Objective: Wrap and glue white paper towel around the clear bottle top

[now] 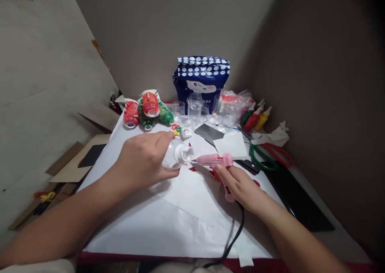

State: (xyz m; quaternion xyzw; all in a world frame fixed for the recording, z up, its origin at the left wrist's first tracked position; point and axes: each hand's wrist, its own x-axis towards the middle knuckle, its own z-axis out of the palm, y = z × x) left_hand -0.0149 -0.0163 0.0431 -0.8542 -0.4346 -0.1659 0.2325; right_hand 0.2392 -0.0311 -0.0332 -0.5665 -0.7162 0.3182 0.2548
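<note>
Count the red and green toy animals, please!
4 showing: red toy at left, second red toy on top, green toy below it, another green toy at right. More may hide behind.

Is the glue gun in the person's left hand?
No, the right hand grips the pink glue gun, while the left hand holds a bottle.

Dim light leaves the right-hand wall [325, 84] shadowed, the white tabletop [126, 225] brighter.
</note>
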